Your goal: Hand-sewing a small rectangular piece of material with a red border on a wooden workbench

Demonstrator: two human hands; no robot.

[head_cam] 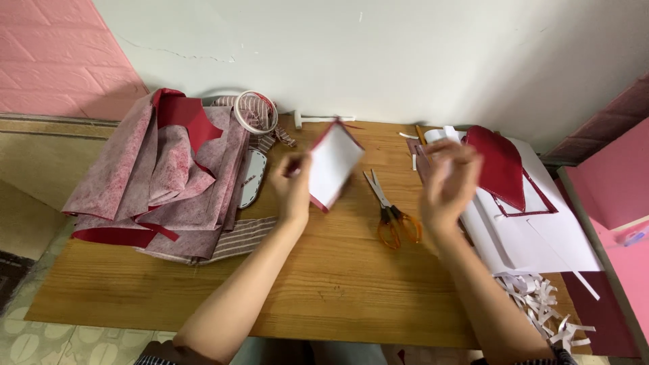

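Observation:
My left hand (292, 186) holds up a small white card with a dark red fabric border (334, 164), tilted above the wooden table (338, 284). My right hand (447, 181) is raised to the right of it with the fingers bent and blurred; it touches or reaches at a dark red fabric piece (501, 165) lying on white paper sheets (541, 230). Whether it grips that piece I cannot tell. Orange-handled scissors (391, 211) lie on the table between my two hands.
A heap of pink and red mottled cloth (162, 176) covers the table's left part, with a roll of white tape (255, 112) behind it. White paper strips (541, 304) lie at the right front. A white wall stands behind the table.

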